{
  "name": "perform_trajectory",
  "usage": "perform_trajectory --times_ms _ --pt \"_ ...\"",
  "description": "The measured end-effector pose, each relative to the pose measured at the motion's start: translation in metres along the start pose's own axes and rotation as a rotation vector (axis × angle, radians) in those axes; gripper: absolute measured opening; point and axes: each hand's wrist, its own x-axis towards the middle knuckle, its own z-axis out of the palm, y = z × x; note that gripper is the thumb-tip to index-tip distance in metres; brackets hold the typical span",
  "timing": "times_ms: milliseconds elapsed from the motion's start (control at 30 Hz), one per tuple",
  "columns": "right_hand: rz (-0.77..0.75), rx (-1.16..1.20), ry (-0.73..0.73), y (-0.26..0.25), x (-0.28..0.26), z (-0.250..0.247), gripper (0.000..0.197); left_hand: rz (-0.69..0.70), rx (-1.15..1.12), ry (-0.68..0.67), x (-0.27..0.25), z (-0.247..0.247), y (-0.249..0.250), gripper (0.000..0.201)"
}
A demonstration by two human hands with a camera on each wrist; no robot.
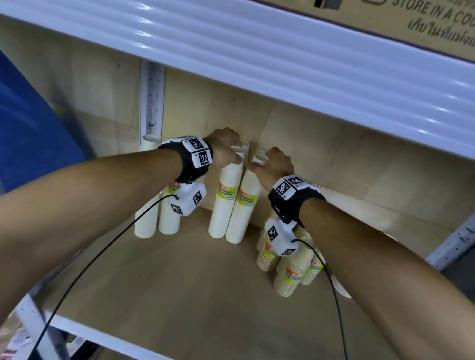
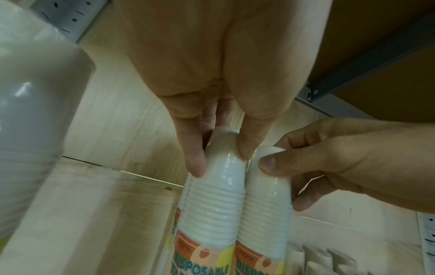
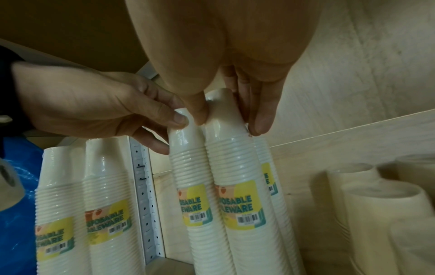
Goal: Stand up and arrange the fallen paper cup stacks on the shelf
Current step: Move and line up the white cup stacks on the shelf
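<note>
At far left on the shelf (image 1: pixel 181 284), two cup stacks (image 1: pixel 156 218) stand upright beside the perforated post (image 1: pixel 151 100). In the middle, the left hand (image 1: pixel 224 147) pinches the top of the left stack (image 1: pixel 224 198), thumb and fingers curled round it; touching it, the right stack (image 1: pixel 242 206) is held the same way by the right hand (image 1: pixel 273 163). Both stand near the back wall, leaning slightly. At right, shorter stacks (image 1: pixel 289 267) stand clustered. The risk, I judge, is that these tall, narrow, plastic-wrapped columns topple if let go while tilted, and one would knock its neighbour over; the glossy wrap could also slip between fingertips. At least one more stack stands behind the held pair, mostly hidden. The wrist units cover parts of the left and right groups, and something white at far right is cut off by the arm.
</note>
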Motion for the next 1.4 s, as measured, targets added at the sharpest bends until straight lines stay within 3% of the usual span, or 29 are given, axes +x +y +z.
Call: perform_trajectory --times_ms 533,700,833,1067,1400 --pt "-0.05 -0.034 0.003 -0.011 0.009 -0.006 0.06 -0.003 -0.035 -0.028 0.005 -0.008 0.0 0.048" --pt "-0.121 -0.103 0.041 -0.025 0.014 -0.01 0.057 -0.024 -0.016 0.001 -0.001 -0.031 0.002 0.062" --pt "-0.193 -0.104 0.039 -0.04 0.016 -0.008 0.054 -0.03 0.028 0.047 -0.008 -0.06 -0.001 0.046" --pt "-0.357 -0.068 -0.005 -0.084 0.012 0.02 0.047 -0.14 0.127 0.153 -0.03 -0.104 -0.034 0.041" --pt "-0.413 -0.012 -0.16 -0.121 -0.002 0.075 0.065 -0.309 0.191 0.094 -0.069 -0.105 -0.092 0.056"
